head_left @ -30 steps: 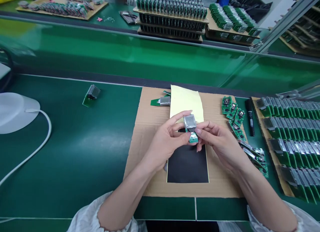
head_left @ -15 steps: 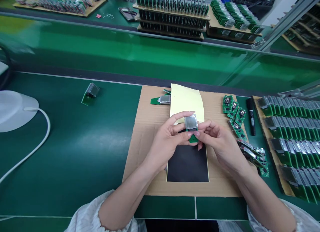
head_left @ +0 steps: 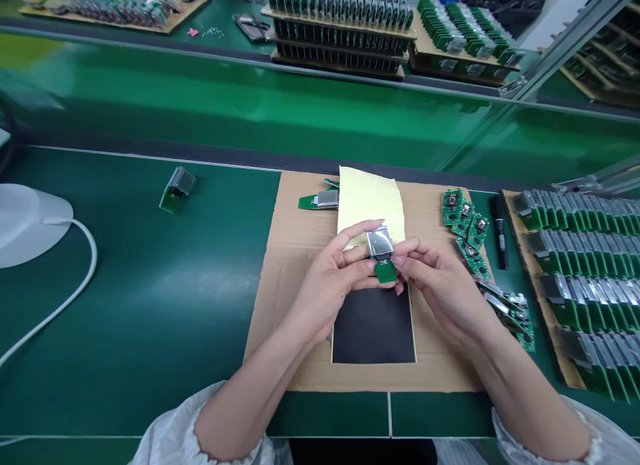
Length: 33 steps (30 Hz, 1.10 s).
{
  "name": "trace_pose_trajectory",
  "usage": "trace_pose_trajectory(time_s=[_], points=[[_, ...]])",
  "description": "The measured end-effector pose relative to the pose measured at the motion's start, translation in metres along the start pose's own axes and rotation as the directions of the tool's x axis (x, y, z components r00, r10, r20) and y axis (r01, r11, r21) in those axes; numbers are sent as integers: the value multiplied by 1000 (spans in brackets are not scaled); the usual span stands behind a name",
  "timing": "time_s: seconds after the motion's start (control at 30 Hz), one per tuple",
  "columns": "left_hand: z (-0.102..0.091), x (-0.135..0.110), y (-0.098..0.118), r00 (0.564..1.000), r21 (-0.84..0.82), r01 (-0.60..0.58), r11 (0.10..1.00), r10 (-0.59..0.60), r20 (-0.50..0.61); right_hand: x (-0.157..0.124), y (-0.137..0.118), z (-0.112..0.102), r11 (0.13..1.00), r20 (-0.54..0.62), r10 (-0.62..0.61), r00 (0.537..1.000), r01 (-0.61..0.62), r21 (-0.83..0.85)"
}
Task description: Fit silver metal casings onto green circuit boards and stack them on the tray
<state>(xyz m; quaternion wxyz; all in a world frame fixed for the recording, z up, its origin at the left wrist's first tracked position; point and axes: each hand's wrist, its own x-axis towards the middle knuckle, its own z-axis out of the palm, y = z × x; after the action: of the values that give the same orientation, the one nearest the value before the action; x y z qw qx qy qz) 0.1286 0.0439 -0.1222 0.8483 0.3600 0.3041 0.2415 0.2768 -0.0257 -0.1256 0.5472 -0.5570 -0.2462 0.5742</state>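
Observation:
A small green circuit board with a silvery display [head_left: 381,242] is held between my two hands above the cardboard sheet [head_left: 295,305]. My left hand [head_left: 345,261] grips its left side, the index finger along the top edge of the display and the thumb beside the green part. On the right edge, the thumb and fingertips of my right hand [head_left: 425,268] pinch the board. Beneath my hands lie a black sheet [head_left: 373,328] and its peeled-back pale yellow backing paper [head_left: 371,201]. Another board with a display [head_left: 323,199] pokes out left of the paper.
Several bare circuit boards [head_left: 465,218] lie on the cardboard's right side, near a black marker [head_left: 501,233]. Rows of display boards stand in a rack [head_left: 550,318] at right. One board [head_left: 178,188] lies far left, behind a white lamp base [head_left: 33,225]. Stacked racks [head_left: 340,35] fill the shelf.
The board has tilted slightly in my hands, and the display now catches more light. My thumbs have drawn apart, showing more of the green part. The whole view has shifted slightly.

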Motion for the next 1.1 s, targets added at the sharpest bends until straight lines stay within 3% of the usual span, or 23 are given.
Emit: trace_pose_trajectory(time_s=[0.57,0.63,0.7,0.77,0.87,0.97,1.1], points=[[-1,-1,-1,1000,49,-2,999,2,-5,4,-1,-7,988,30,1,1000,4,-152],[-1,-4,4,999,75,-14,997,17,-45,3,1,-6,992,-15,-9,1000,7,-128],[-6,-7,13,988,218,-63,974,92,-125,3,4,-5,997,-133,-47,990,37,-74],[-19,-10,24,932,519,-108,848,267,-244,3,8,-6,996,-252,-85,964,78,-37],[-53,-15,46,752,841,-6,541,557,-353,3,15,-8,992,-310,-123,943,111,-56],[-92,-17,70,586,921,170,351,715,-381,2,19,-7,987,-327,-155,932,131,-95],[-132,-15,92,466,923,361,130,832,-299,4,20,-4,977,-346,-202,916,163,-139]])
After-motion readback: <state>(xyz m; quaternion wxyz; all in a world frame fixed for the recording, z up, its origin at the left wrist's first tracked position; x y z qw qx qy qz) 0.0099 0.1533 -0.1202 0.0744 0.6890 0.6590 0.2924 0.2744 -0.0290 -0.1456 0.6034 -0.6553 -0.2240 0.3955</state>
